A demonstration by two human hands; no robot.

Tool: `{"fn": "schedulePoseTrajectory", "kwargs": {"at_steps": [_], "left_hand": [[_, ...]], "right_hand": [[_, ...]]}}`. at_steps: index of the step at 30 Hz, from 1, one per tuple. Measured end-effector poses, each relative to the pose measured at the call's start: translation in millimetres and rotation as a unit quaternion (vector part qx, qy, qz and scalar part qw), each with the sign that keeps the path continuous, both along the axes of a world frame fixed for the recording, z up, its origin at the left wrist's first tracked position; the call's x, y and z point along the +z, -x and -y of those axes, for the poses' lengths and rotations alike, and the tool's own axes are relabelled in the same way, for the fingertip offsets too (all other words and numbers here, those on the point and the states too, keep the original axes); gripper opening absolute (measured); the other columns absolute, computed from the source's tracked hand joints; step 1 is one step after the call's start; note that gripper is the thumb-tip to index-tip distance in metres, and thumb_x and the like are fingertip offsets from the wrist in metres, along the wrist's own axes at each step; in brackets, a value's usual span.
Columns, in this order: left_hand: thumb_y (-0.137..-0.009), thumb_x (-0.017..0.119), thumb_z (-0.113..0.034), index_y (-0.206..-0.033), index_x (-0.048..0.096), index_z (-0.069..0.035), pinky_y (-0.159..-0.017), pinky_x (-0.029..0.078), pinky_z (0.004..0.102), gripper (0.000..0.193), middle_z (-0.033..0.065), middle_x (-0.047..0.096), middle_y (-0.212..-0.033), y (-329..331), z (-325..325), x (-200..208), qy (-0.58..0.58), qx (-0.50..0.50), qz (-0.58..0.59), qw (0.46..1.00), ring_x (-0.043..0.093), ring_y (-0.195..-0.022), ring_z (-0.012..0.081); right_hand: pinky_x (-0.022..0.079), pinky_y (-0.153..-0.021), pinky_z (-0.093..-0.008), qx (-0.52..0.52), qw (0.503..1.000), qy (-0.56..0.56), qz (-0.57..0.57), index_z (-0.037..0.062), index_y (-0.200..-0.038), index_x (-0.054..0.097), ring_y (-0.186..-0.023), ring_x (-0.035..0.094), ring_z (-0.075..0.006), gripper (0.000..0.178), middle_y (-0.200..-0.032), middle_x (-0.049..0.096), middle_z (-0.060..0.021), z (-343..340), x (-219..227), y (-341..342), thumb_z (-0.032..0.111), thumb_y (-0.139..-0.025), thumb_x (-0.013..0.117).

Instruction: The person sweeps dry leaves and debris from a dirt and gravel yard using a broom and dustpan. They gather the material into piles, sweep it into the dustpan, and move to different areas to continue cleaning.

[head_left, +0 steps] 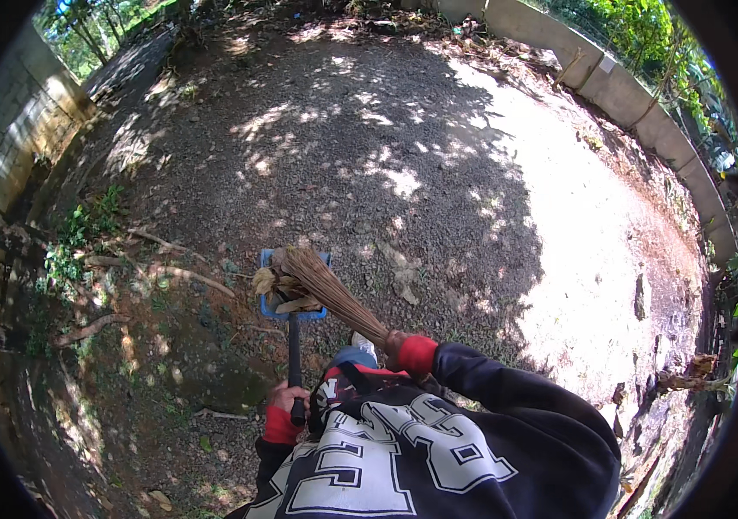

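My left hand (285,396) is closed around the black handle (294,355) of a blue dustpan (267,304). Dry leaves (298,304) lie in the pan. My right hand (397,346) grips the bound end of a stick broom (334,292) made of thin brown twigs. The broom slants up and left, and its loose tips lie over the dustpan and the leaves, hiding part of both. Whether the tips press on the leaves or hover just above them, I cannot tell.
Gravelly ground (343,173) stretches ahead, shaded in the middle and sunlit at right. Exposed roots (187,277) and a leafy plant (83,229) are at left. A low concrete wall (611,91) curves along the right; a block wall (31,121) stands far left. My shoe (364,346) shows below the broom.
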State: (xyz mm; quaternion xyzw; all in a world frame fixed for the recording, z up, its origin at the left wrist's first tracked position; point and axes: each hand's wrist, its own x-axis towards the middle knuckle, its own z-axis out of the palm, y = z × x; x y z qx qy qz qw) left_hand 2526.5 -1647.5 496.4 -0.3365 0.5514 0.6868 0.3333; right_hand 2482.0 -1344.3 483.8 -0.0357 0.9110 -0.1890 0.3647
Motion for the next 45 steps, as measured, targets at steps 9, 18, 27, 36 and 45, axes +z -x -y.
{"fn": "schedulePoseTrajectory", "kwargs": {"at_steps": [9, 18, 27, 36, 45], "left_hand": [[-0.071, 0.055, -0.002, -0.084, 0.045, -0.002, -0.033, 0.04, 0.0341, 0.017, 0.01, 0.051, -0.057, 276, -81, -17, -0.031, -0.089, 0.023, 0.995, 0.048, -0.04, 0.0213], [-0.072, 0.055, -0.001, -0.087, 0.045, -0.002, -0.035, 0.04, 0.0369, 0.018, 0.0115, 0.052, -0.061, 551, -217, -46, -0.061, -0.102, 0.048, 0.992, 0.05, -0.046, 0.0219], [-0.071, 0.056, -0.005, -0.069, 0.047, -0.001, -0.035, 0.038, 0.0352, 0.01, 0.0118, 0.051, -0.057, 790, -353, -44, -0.073, -0.142, 0.003, 0.987, 0.045, -0.037, 0.0244], [-0.069, 0.057, -0.002, -0.081, 0.048, -0.001, -0.034, 0.041, 0.0335, 0.015, 0.0105, 0.051, -0.056, 1071, -476, -93, -0.13, -0.206, 0.06, 0.968, 0.048, -0.039, 0.0225], [-0.071, 0.053, -0.001, -0.085, 0.045, -0.004, -0.032, 0.04, 0.0337, 0.016, 0.0076, 0.049, -0.058, 1321, -616, -99, -0.038, -0.273, 0.03, 0.961, 0.048, -0.041, 0.0183]], "right_hand": [[0.052, -0.071, -0.0408, -0.117, 0.989, 0.082, 0.043, 0.0036, -0.094, 0.062, -0.084, 0.064, -0.0316, 0.036, -0.087, 0.064, -0.019, -108, -22, 211, 0.029, -0.069, 0.058], [0.052, -0.075, -0.0414, -0.075, 0.993, 0.088, 0.02, 0.0053, -0.098, 0.063, -0.087, 0.063, -0.0307, 0.04, -0.091, 0.064, -0.0195, -255, -30, 468, 0.032, -0.069, 0.066], [0.05, -0.073, -0.0397, -0.136, 0.982, 0.127, -0.007, 0.0, -0.098, 0.059, -0.086, 0.063, -0.0311, 0.037, -0.091, 0.062, -0.0199, -388, 4, 682, 0.021, -0.067, 0.062], [0.049, -0.063, -0.0399, -0.21, 0.963, 0.153, -0.069, 0.0011, -0.085, 0.06, -0.076, 0.064, -0.0295, 0.026, -0.083, 0.062, -0.0188, -501, -46, 913, 0.017, -0.064, 0.062], [0.05, -0.064, -0.0373, -0.242, 0.945, 0.176, -0.135, 0.0078, -0.092, 0.062, -0.076, 0.064, -0.0279, 0.024, -0.082, 0.064, -0.0171, -637, -58, 1117, 0.019, -0.071, 0.06]]}}
